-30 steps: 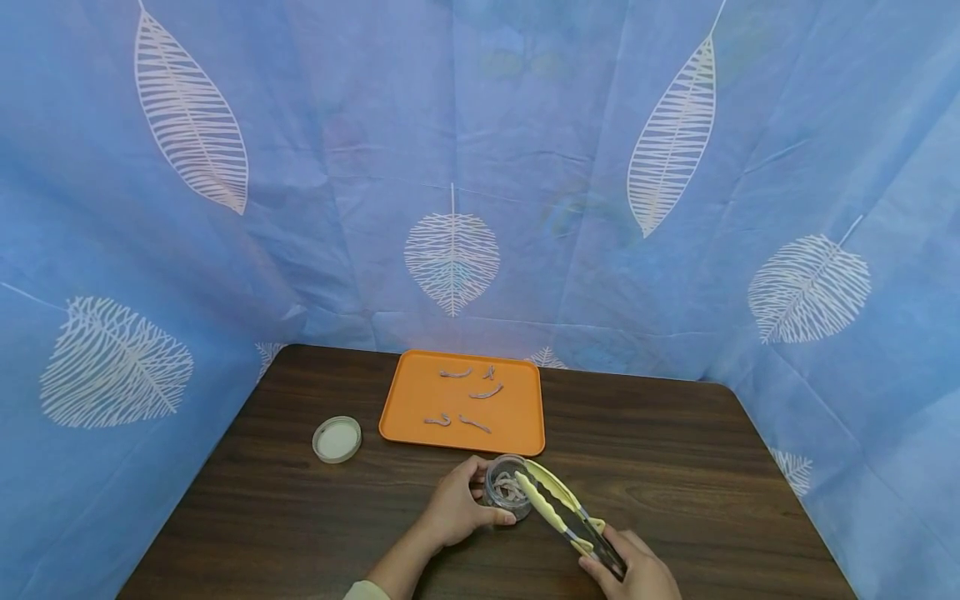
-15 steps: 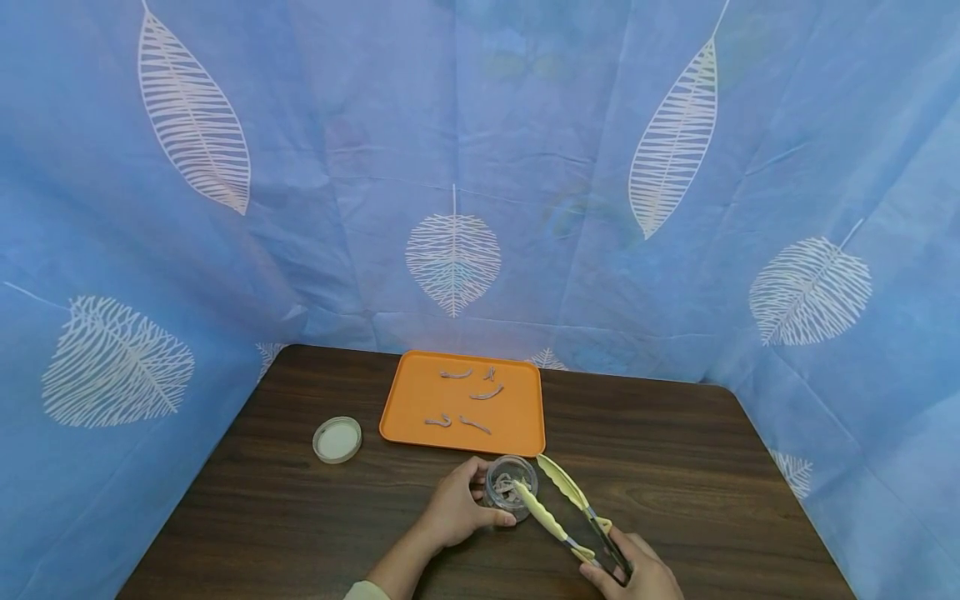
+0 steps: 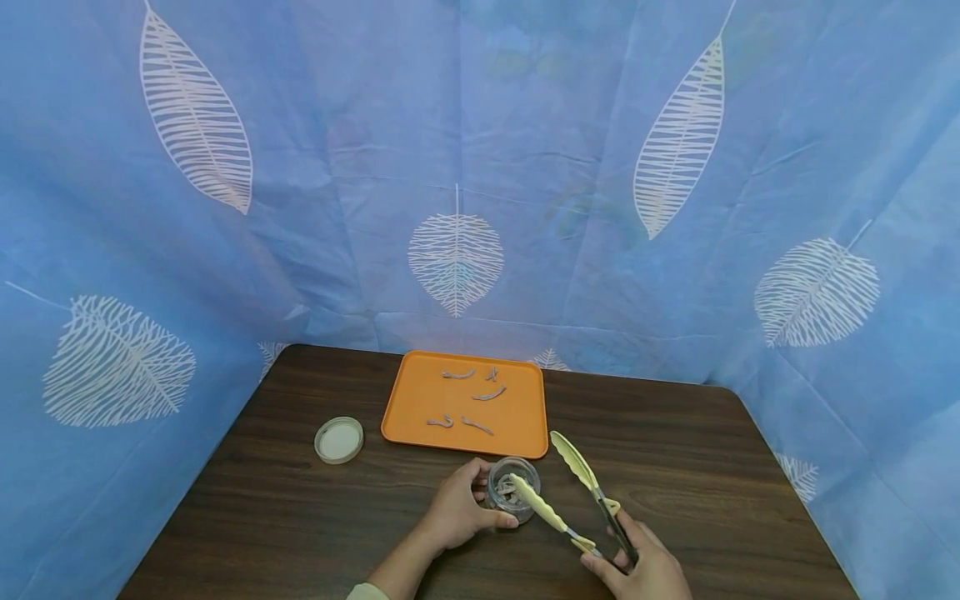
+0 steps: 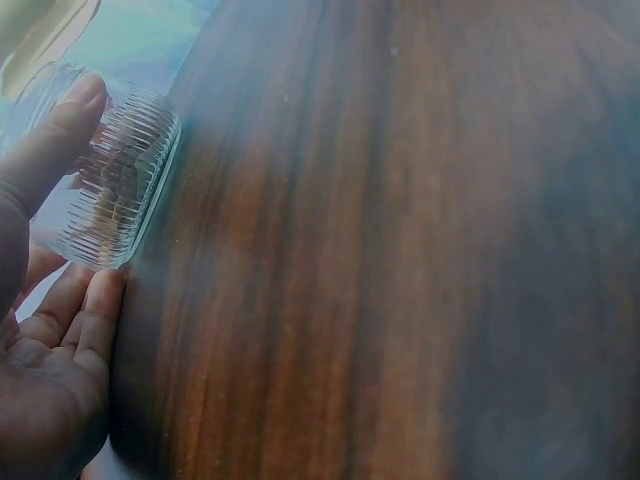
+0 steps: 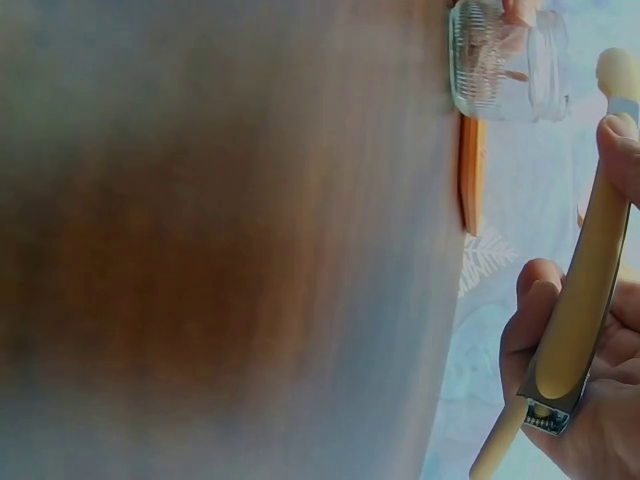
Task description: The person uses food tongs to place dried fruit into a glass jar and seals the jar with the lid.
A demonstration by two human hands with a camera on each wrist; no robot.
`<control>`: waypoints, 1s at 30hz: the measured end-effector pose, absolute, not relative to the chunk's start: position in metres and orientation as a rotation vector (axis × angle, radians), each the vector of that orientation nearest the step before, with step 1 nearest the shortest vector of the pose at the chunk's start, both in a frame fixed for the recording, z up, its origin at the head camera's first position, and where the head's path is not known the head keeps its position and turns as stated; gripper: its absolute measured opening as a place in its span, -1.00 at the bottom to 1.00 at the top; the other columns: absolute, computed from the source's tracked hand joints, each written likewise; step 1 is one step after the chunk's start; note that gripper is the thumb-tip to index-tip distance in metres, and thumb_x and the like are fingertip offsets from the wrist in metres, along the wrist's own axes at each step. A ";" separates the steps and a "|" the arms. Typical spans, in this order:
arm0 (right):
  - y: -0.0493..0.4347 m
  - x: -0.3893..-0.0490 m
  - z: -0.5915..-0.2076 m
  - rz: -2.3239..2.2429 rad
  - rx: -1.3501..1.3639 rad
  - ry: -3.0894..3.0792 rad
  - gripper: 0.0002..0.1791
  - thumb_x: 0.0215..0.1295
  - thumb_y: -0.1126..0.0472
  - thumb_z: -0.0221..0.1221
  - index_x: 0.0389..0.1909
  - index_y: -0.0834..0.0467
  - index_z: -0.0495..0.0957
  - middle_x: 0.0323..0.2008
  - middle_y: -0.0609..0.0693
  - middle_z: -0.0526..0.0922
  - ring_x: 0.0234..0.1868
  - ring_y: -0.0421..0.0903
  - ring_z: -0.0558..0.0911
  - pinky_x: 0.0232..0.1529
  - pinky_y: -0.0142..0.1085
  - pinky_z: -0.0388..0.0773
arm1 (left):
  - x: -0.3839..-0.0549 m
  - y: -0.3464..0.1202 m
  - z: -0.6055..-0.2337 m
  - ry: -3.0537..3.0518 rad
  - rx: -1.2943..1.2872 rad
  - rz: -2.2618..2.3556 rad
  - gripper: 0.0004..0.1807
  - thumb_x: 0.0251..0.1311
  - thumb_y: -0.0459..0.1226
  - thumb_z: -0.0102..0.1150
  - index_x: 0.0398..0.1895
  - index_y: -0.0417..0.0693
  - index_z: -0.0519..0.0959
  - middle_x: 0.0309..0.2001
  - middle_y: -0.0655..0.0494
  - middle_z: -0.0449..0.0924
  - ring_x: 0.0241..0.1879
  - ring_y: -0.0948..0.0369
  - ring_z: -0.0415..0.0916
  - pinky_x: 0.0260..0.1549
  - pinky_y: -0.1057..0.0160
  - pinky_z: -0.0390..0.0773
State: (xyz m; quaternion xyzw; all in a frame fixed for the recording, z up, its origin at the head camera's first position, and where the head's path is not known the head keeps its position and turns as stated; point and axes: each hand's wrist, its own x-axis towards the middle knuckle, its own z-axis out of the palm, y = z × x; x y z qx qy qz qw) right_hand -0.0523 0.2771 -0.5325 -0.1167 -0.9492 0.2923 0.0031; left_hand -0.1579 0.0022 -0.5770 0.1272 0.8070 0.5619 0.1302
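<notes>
My left hand (image 3: 461, 504) grips a clear ribbed jar (image 4: 120, 180) from its left side, thumb in front and fingers behind, as it stands on the table. Pale strips (image 3: 507, 490) lie inside the jar. My right hand (image 3: 645, 562) holds yellow-tipped tongs (image 5: 580, 290) by the handles, with their arms spread wide. One tong tip overlaps the jar's mouth in the head view; the other is out to the right, beyond the rim. In the right wrist view, thumb and fingers wrap the tongs' handles, and the jar (image 5: 490, 60) stands farther off.
Behind the jar lies an orange tray (image 3: 408, 400) with several thin greyish strips (image 3: 477, 426) spread over it. A round lid (image 3: 339, 440) lies on the dark wooden table (image 3: 262, 517) to the left. A blue curtain (image 3: 562, 167) with leaf prints encloses the table.
The tongs' arms have spread farther apart, the right-hand one swinging away from the jar to the right. My left hand and the jar have stayed in place.
</notes>
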 end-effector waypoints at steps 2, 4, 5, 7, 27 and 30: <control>0.278 -0.054 -0.529 0.895 -0.368 -2.988 0.08 0.11 -0.18 0.62 0.48 0.39 0.45 -0.12 -0.11 0.72 -0.40 -0.34 0.46 -0.28 -0.42 0.47 | -0.158 0.002 -0.577 2.343 0.368 1.633 -0.24 -0.09 -0.13 0.81 0.22 0.02 0.62 0.13 0.06 0.71 0.08 0.17 0.64 0.11 0.17 0.74; 0.279 -0.057 -0.525 0.899 -0.369 -2.989 0.11 0.11 -0.18 0.62 0.51 0.39 0.42 -0.08 -0.09 0.73 -0.40 -0.32 0.44 -0.27 -0.42 0.44 | -0.158 0.002 -0.577 2.342 0.365 1.634 -0.24 -0.09 -0.14 0.82 0.22 0.02 0.62 0.12 0.06 0.71 0.08 0.17 0.64 0.11 0.17 0.74; 0.279 -0.058 -0.524 0.902 -0.371 -2.991 0.12 0.10 -0.19 0.62 0.52 0.38 0.40 -0.06 -0.09 0.73 -0.41 -0.31 0.43 -0.28 -0.41 0.42 | -0.158 0.002 -0.577 2.340 0.365 1.634 -0.24 -0.09 -0.14 0.82 0.22 0.02 0.62 0.12 0.06 0.71 0.09 0.17 0.64 0.11 0.17 0.74; 0.280 -0.062 -0.520 0.915 -0.381 -2.993 0.16 0.09 -0.18 0.62 0.56 0.36 0.35 -0.02 -0.06 0.76 -0.42 -0.30 0.43 -0.28 -0.40 0.41 | -0.158 0.002 -0.577 2.336 0.366 1.638 -0.24 -0.09 -0.15 0.81 0.23 0.01 0.62 0.12 0.06 0.71 0.09 0.17 0.64 0.12 0.18 0.73; 0.256 -0.101 -0.488 1.002 -0.235 -2.908 0.06 0.23 -0.13 0.57 0.55 0.37 0.32 0.13 0.16 0.69 -0.23 -0.16 0.50 -0.30 -0.36 0.43 | -0.160 0.002 -0.577 2.345 0.371 1.637 -0.22 -0.10 -0.14 0.82 0.23 -0.03 0.62 0.12 0.07 0.71 0.09 0.17 0.66 0.11 0.22 0.75; 0.251 -0.109 -0.487 0.997 -0.218 -2.899 0.08 0.24 -0.14 0.56 0.56 0.39 0.32 0.12 0.14 0.70 -0.25 -0.18 0.51 -0.31 -0.36 0.44 | -0.159 0.003 -0.578 2.348 0.365 1.631 -0.21 -0.11 -0.13 0.82 0.23 -0.02 0.62 0.11 0.07 0.71 0.09 0.18 0.65 0.11 0.22 0.74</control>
